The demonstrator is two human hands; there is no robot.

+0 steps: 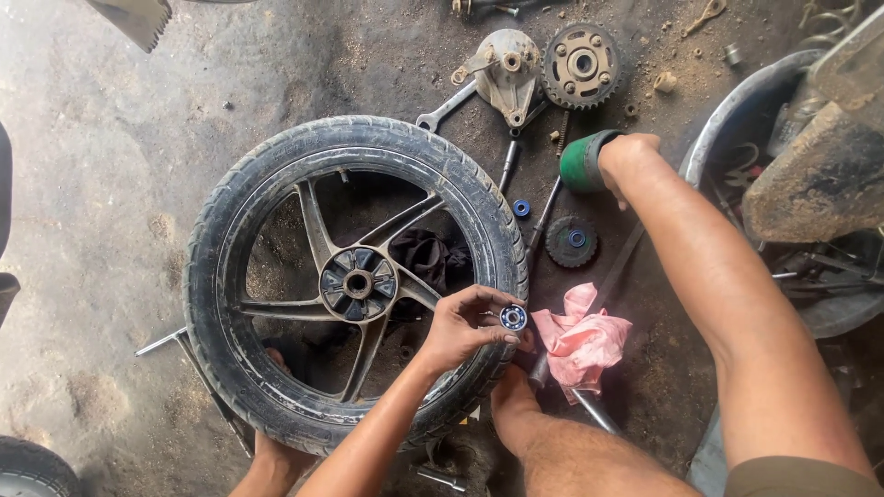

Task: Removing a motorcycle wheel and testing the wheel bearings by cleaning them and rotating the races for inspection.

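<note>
Left hand (pixel 465 327): pinching a small sealed wheel bearing (pixel 513 318) by its outer ring, fingertips around the rim, just over the tyre's near edge.
Right hand (pixel 626 156): clenched around a green cylindrical handle (pixel 580 162), out ahead of the bearing, near the toothed sprocket (pixel 580 64).
Bearing feel: likely dense for its size, rigid steel, probably greasy and slippery; best held by the outer race, away from the blue seal.
Wheel (pixel 354 281): lying flat on the dirt floor (pixel 92 184), hub just left of the bearing hand.
Pink rag (pixel 582 339): right of the bearing, touching nothing held.
</note>
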